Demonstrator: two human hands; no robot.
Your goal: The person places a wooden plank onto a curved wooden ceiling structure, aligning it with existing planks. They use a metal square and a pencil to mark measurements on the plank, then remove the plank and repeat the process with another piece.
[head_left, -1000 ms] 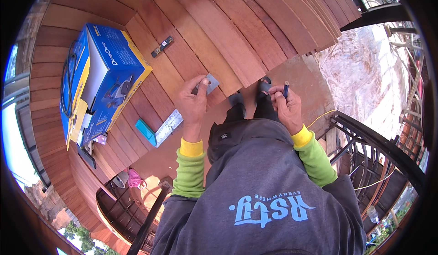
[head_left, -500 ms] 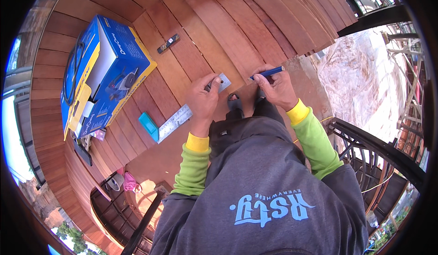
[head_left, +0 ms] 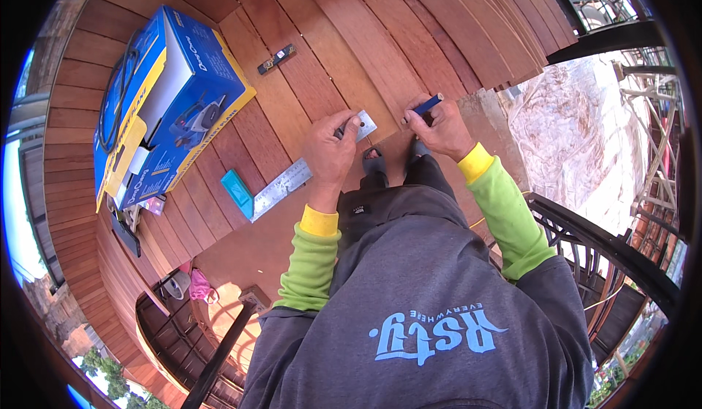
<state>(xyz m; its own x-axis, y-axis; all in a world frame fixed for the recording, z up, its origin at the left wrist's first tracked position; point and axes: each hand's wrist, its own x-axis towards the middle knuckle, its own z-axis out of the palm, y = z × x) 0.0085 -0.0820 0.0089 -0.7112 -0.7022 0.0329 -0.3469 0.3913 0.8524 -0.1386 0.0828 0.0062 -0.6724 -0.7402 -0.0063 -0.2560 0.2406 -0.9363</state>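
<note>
Okay, left to right: big blue-and-yellow cardboard box point(head_left: 191, 72), flap open, black cable point(head_left: 117, 116) draped along its left side, sits at 10 o'clock on the reddish-brown wooden planks point(head_left: 274, 109). Flat dark slab point(head_left: 126, 235) at 9 o'clock, just below the box, kind unclear. Pink item point(head_left: 200, 284) at 8 o'clock, lower down. Silver steel square with a teal handle point(head_left: 281, 190): handle on the planks at 9 o'clock, nearer the middle; marked blade points to 2 o'clock along the plank ends and passes under the left hand. Small dark bar with a pale patch point(head_left: 276, 59) lies on the planks at 11 o'clock.

Left hand point(head_left: 330, 149), just off centre toward 11 o'clock: fingers curled, thumb tip at the blade's far end. Gripping or only pressing, cannot tell; dark spot between the fingers too small to make out. Sandalled foot point(head_left: 374, 162) near 12–1 o'clock, below the plank edge.

Right hand point(head_left: 444, 132) at 2 o'clock: fingers grasping a dark blue pencil point(head_left: 428, 104), tilted, lower end toward 8 o'clock, near the plank edge; contact unclear. Crumpled whitish sheet point(head_left: 585, 116) between 2 and 3 o'clock. Black curved metal rail point(head_left: 621, 259) past 3 o'clock.
</note>
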